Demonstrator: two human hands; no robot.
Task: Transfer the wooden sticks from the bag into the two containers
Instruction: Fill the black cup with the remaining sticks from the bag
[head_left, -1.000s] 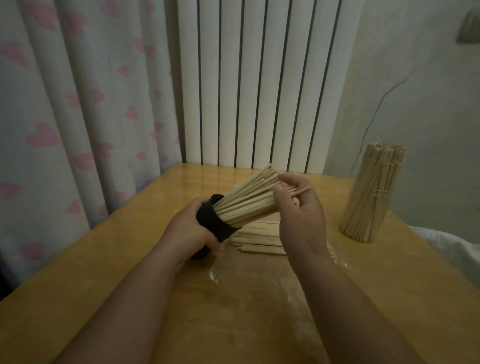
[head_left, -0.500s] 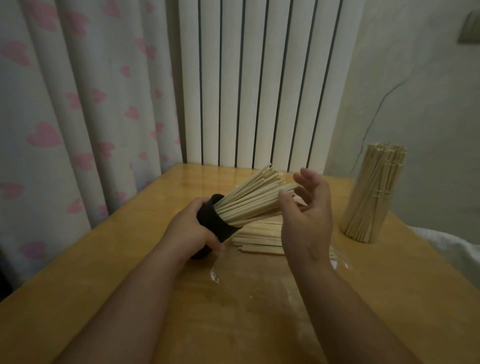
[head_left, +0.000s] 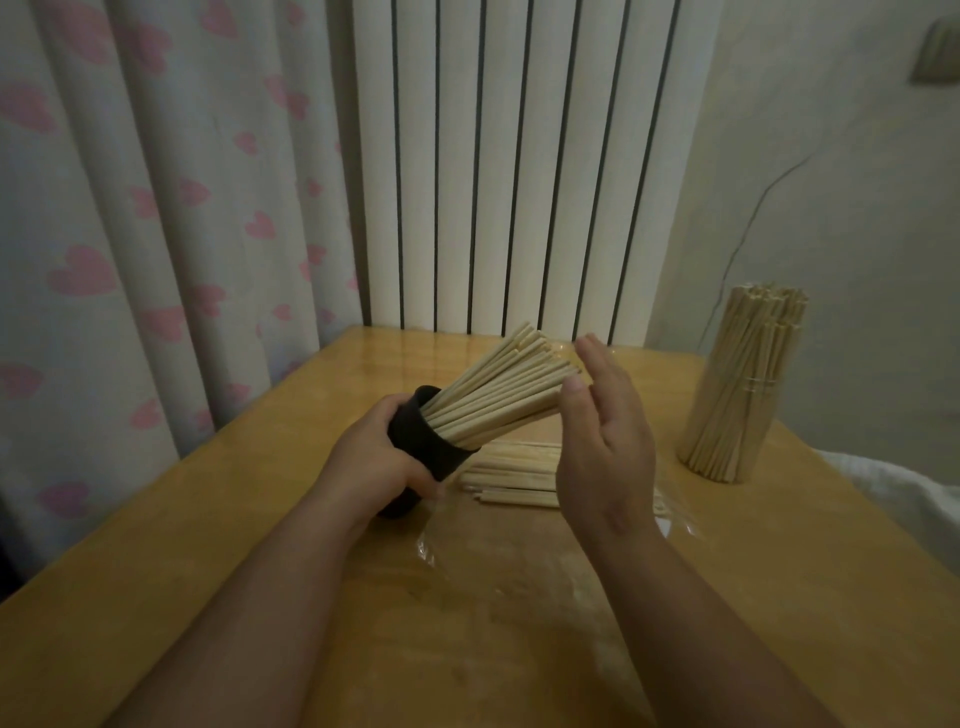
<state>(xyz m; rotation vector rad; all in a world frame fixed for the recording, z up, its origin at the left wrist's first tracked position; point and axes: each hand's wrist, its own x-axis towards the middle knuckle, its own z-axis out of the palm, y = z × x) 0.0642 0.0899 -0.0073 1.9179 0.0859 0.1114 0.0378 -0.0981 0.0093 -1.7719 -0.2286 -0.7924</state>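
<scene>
Pale wooden sticks (head_left: 498, 395) fanned from a tilted black round container (head_left: 431, 457), gripped around its side by the left hand (head_left: 374, 462) over a glossy yellow-wood table (head_left: 260, 597). Right hand (head_left: 602, 441) flat, fingers straight and together, palm facing the stick tips; contact impossible to tell. Beneath, more loose sticks (head_left: 514, 473) lying on a crinkled clear plastic bag (head_left: 426, 545). Well apart, near the table's right edge, an upright clear container (head_left: 727, 457) packed with sticks. Behind, a white ribbed radiator (head_left: 493, 182), a pale curtain with pink hearts (head_left: 130, 234) to the left, a cracked plaster wall (head_left: 779, 208) to the right, white cloth (head_left: 909, 509) past the table's right side.
</scene>
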